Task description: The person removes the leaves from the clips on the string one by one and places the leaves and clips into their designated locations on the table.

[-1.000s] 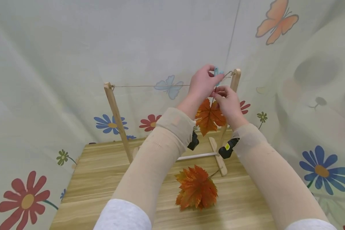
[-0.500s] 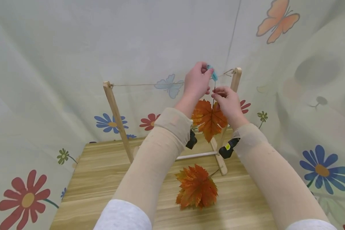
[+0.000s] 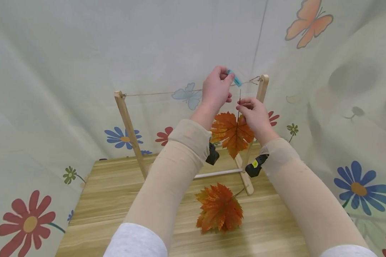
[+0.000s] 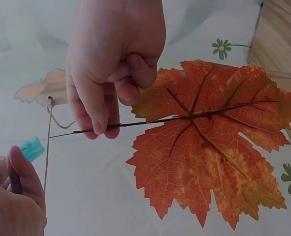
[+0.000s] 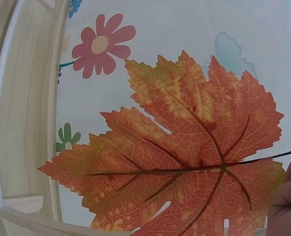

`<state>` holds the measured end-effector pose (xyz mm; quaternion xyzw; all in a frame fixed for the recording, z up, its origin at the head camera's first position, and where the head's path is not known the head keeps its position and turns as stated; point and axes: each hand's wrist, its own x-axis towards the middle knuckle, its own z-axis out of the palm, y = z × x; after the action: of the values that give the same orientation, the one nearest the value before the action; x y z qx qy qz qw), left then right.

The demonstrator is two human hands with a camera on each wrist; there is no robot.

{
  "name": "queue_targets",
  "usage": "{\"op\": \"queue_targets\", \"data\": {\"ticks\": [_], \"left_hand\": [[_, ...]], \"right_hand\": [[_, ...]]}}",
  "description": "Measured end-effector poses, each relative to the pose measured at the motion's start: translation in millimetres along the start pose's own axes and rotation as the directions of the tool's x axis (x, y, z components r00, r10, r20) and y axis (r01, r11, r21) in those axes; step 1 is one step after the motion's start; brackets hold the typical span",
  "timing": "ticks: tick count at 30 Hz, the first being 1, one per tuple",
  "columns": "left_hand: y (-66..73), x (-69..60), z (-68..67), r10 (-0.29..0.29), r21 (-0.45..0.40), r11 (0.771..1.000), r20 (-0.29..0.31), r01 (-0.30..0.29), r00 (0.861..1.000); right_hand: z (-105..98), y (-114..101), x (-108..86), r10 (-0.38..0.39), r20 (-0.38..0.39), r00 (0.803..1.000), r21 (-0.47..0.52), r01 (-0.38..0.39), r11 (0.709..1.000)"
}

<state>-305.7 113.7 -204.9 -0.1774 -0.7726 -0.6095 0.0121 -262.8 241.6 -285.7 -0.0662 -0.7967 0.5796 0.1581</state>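
Observation:
My left hand (image 3: 214,87) pinches a light blue clothespin (image 3: 235,78) at the string (image 3: 161,93), near its right end. Between thumb and fingers, my right hand (image 3: 254,111) holds the dark stem (image 4: 145,122) of an orange maple leaf (image 3: 233,134), which hangs blade down. The stem's thin tip points up near the string, just below the clothespin and apart from it. In the left wrist view the clothespin (image 4: 33,149) sits beside the string. The right wrist view is mostly filled by the leaf blade (image 5: 184,157), with fingers (image 5: 288,206) at the right edge.
The string runs between a left wooden post (image 3: 125,121) and a right wooden post (image 3: 262,89). A white rod (image 3: 218,174) joins the stand's base. More orange leaves (image 3: 220,210) lie on the wooden table (image 3: 93,214). A printed curtain (image 3: 67,71) hangs behind.
My left hand has moved left and slightly up with the clothespin, away from the stem tip, and the clothespin has tilted. My right hand stays nearly still with the leaf, whose blade has swung slightly.

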Motion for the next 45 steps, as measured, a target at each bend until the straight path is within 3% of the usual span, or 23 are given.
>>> {"op": "queue_targets", "data": {"ticks": [14,28,34,41,45], "left_hand": [[6.8,-0.3,-12.3,0.022,-0.046,0.999,-0.017,-0.023,1.0],[-2.3,-11.5,-17.0,0.044,-0.066,0.997,0.062,-0.04,0.997],[-9.4,-12.6,-17.1,0.043,-0.036,0.999,0.086,-0.04,0.995],[-20.5,-16.1,-18.3,0.025,-0.003,1.0,0.17,-0.025,0.985],[-28.4,-17.8,-20.5,0.039,0.009,0.999,0.177,-0.041,0.983]], "right_hand": [[1,1,2.8,0.019,0.007,1.0,0.006,-0.019,1.0],[-3,12,3.0,0.018,-0.015,1.0,0.026,-0.017,1.0],[-3,14,2.1,0.024,-0.014,1.0,0.037,-0.023,0.999],[-2,20,0.8,0.035,-0.011,0.999,0.035,-0.034,0.999],[-1,23,0.6,0.026,-0.003,1.0,0.071,-0.026,0.997]]}}
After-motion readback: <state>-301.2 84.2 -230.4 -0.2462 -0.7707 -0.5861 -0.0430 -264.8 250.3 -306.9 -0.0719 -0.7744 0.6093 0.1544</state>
